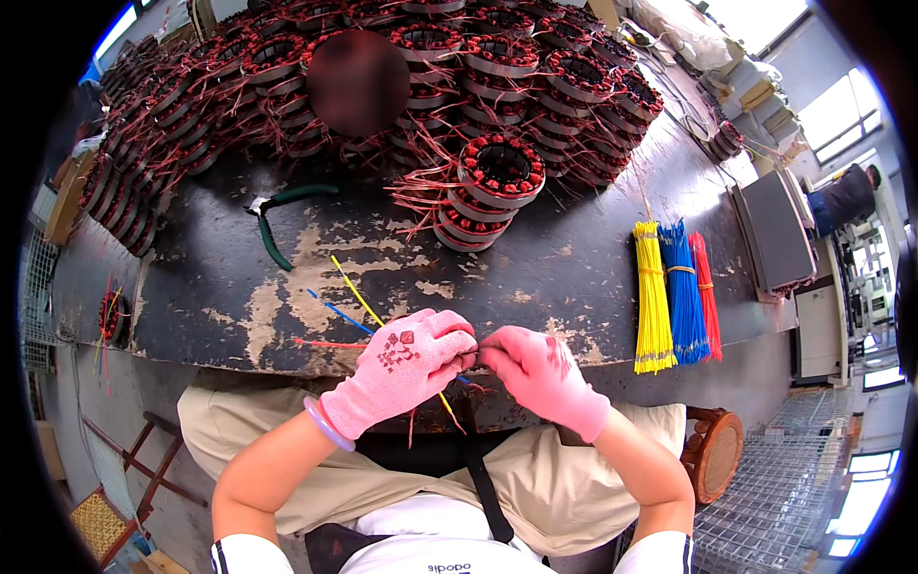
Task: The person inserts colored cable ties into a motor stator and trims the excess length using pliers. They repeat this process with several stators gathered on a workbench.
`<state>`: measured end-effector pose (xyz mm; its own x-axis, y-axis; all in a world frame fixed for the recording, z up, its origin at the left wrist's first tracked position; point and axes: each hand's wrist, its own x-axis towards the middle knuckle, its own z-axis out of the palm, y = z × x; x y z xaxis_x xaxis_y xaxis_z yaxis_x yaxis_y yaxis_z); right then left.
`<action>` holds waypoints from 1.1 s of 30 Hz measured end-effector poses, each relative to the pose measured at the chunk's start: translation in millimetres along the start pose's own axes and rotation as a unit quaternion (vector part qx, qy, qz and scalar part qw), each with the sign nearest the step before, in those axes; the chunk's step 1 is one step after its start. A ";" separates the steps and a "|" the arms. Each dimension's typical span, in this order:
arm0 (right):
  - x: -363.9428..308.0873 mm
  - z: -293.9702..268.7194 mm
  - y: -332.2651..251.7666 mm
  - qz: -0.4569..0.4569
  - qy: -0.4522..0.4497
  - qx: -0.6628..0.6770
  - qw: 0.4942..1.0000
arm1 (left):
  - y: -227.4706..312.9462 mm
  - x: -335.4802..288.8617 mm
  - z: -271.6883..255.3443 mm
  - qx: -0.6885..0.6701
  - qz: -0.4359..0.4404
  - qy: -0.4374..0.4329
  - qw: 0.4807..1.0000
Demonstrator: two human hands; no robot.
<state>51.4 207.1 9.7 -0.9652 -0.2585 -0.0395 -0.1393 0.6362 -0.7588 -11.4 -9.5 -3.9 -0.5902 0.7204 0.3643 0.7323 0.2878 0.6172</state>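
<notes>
In front of my lap, my left hand (pixel 411 364), in a pink glove, is closed around a yellow wire (pixel 356 287), a blue wire (pixel 339 311) and a red wire (pixel 330 343). Their long ends fan out to the upper left over the table edge. Below the hand, the yellow wire and thin dark red leads come out. My right hand (pixel 545 378), gloved in pink too, has thumb and fingers pinched together against the left fingertips. What lies in that pinch is hidden. A short stack of wound motor stators (pixel 497 196) with loose red leads stands beyond the hands.
Green-handled pliers (pixel 266 225) lie on the worn black table (pixel 354 210). Bundles of yellow wires (pixel 653 301), blue wires (pixel 684 297) and red wires (pixel 706 297) are at the right. Piled stators (pixel 574 81) fill the back. One stator (pixel 114 317) sits far left. Another person (pixel 846 199) is at far right.
</notes>
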 end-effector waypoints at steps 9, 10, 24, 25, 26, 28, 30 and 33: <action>-41.6 -28.9 5.8 0.204 0.055 0.126 0.969 | -2.3 -9.8 -12.6 0.016 -0.023 -0.002 1.000; -50.1 -25.7 8.8 0.166 0.025 0.003 0.986 | -2.8 -11.4 -12.6 0.017 -0.029 -0.007 0.999; 3.3 17.9 -17.6 0.179 -0.034 0.125 0.975 | -4.2 -9.5 -14.4 0.022 -0.011 -0.022 0.999; 4.1 17.6 -5.3 0.242 -0.079 0.323 0.911 | -4.6 -9.8 -13.1 0.021 -0.012 -0.020 0.999; 4.8 14.2 -6.4 0.254 -0.093 0.360 0.893 | -5.5 -11.2 -12.6 0.022 -0.013 -0.018 0.999; 4.7 7.1 -11.0 0.275 -0.120 0.432 0.850 | -5.7 -12.9 -12.5 0.019 -0.015 -0.018 1.000; 3.4 2.9 -8.7 0.126 -0.074 0.135 0.980 | -4.4 -13.0 -12.0 0.011 -0.021 -0.020 1.000; 3.4 4.1 -14.4 -0.142 0.056 -0.298 0.942 | -4.9 -11.3 -13.3 0.016 -0.018 -0.010 1.000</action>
<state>51.0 194.1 17.9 -0.8829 -0.4227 0.2046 -0.4629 0.8567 -0.2276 -12.9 -27.5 -1.8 -0.6091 0.7218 0.3287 0.7219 0.3329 0.6067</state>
